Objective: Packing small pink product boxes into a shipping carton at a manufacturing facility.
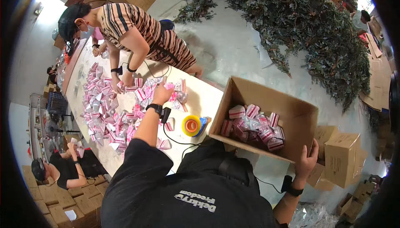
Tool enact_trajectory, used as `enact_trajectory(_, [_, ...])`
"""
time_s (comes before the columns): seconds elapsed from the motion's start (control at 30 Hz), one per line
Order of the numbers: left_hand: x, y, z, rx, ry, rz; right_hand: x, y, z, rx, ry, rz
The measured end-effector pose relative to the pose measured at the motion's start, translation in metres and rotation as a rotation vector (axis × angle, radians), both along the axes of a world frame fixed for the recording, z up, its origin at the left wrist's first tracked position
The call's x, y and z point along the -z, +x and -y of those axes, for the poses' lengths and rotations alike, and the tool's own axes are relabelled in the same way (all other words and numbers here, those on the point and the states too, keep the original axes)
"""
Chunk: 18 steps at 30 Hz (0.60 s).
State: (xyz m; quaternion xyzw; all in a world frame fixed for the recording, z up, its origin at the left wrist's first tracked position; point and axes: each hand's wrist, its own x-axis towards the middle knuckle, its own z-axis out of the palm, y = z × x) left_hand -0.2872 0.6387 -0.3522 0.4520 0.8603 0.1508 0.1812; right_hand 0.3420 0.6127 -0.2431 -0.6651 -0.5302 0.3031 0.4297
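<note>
My left hand (pixel 161 94) reaches over the table, its fingers curled at a pink-and-white packet (pixel 168 86) on the near edge of a pile. The pile (pixel 104 115) is made of many small, wedge-like pink-and-white packets in clear wrap. At the right, an open cardboard box (pixel 273 97) stands tilted against the table's end, with several such packets (pixel 254 124) inside. My right hand (pixel 306 160) grips the box's near right corner, thumb at the rim and fingers along the outside.
Beside the box, a yellow tape roll (pixel 191 126) sits on a blue dispenser on the table (pixel 204 92). A co-worker in a striped top (pixel 129 24) handles packets across from me. Another person (pixel 62 169) works at lower left. Cardboard cartons (pixel 341 157) stand right; artificial greenery (pixel 291 19) lies beyond.
</note>
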Motion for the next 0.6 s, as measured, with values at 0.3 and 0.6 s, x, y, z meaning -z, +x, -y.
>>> enact_trajectory(0.3, [0.106,-0.052,-0.003,-0.258,0.029,0.005,-0.008,-0.017,0.014,0.031,-0.094,0.089])
enact_trajectory(0.6, [-0.113,0.032,0.017,-0.033,0.390,0.346,-0.010,-0.014,0.012,-0.029,-0.042,0.071])
